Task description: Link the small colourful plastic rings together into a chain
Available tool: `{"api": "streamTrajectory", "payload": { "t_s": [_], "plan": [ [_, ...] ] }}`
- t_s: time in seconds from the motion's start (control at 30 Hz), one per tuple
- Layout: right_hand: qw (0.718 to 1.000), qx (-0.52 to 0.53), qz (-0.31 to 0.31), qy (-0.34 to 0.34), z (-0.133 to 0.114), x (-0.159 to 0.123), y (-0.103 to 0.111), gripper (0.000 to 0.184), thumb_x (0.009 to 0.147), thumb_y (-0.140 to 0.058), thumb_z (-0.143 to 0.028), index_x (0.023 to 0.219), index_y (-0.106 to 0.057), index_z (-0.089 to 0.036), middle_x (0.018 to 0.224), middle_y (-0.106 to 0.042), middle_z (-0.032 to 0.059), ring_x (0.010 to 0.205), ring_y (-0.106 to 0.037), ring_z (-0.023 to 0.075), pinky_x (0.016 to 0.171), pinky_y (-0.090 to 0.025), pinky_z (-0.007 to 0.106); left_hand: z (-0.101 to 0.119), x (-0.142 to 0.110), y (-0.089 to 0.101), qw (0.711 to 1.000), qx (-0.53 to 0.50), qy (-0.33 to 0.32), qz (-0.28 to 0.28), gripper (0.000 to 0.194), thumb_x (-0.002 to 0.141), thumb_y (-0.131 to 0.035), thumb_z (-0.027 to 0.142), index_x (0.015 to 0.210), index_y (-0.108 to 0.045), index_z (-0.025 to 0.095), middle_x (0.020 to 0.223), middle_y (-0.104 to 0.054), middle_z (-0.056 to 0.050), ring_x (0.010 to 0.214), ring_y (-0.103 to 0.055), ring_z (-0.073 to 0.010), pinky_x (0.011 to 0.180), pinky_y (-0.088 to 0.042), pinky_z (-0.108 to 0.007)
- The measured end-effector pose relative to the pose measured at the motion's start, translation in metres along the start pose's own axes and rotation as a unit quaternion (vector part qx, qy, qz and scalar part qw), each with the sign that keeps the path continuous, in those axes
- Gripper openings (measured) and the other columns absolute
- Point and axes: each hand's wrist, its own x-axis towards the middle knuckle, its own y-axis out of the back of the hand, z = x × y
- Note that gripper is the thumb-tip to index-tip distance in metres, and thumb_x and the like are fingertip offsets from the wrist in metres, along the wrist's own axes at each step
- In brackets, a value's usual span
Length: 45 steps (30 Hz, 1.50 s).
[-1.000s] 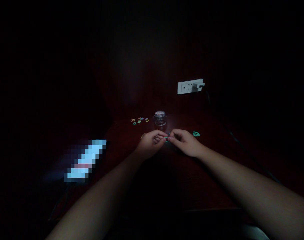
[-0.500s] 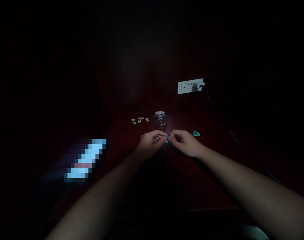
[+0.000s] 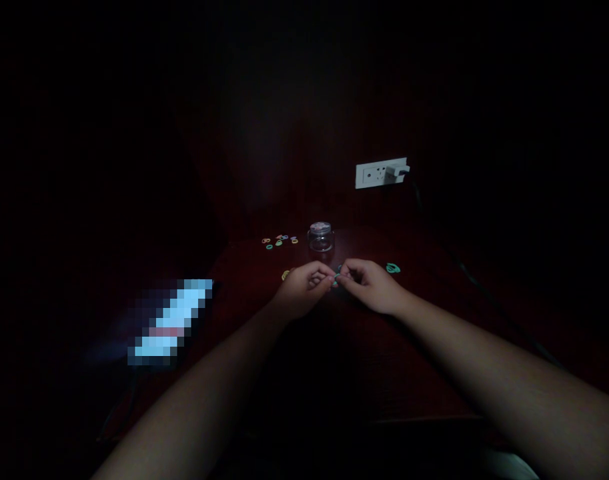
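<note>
Dimly, a dark reddish table (image 3: 404,360) is shown from above, its edges mostly lost in shadow. It is crossed by two bare forearms, brought in from the lower corners. At the left, a bright pale-blue screen (image 3: 174,323) is seen, its content hidden by coarse pixel blocks. To the right, a dark cable (image 3: 471,277) is partly made out along the surface. Near the middle, the left hand (image 3: 304,287) and the right hand (image 3: 369,285) are brought together, the fingers of each curled and the thumb and forefinger tips pinched. Beyond, a white wall socket (image 3: 373,175) is mounted at the right, with a white plug (image 3: 397,171) inserted. A clear lidded jar (image 3: 321,239) is stood upright on the table just past the hands. To its left, small coloured loops (image 3: 279,243) are scattered; green loops (image 3: 393,268) are bunched just beside the right hand. A yellow loop (image 3: 285,275) is partly covered by the left hand. Smallest of all, a small green band (image 3: 337,275) is held between both hands' fingertips, mostly hidden by them.
</note>
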Motion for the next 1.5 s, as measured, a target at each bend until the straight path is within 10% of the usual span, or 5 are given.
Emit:
{"api": "streamTrajectory", "payload": {
  "t_s": [1.5],
  "plan": [
    [1.0,0.013,-0.025,-0.003,-0.0022,-0.0011,-0.0004,0.02,0.078,-0.048,-0.033,0.069,-0.049,-0.016,0.057,-0.043,-0.0031,0.053,-0.038,0.0087,0.049,-0.03,0.021,-0.0019,-0.0003,0.0018,0.998,0.061,-0.001,0.005,0.02,0.076,-0.056,0.027,0.088,-0.061,0.012,0.076,-0.063,-0.004,0.063,-0.055,-0.0092,0.057,-0.044,-0.02]
  ]
}}
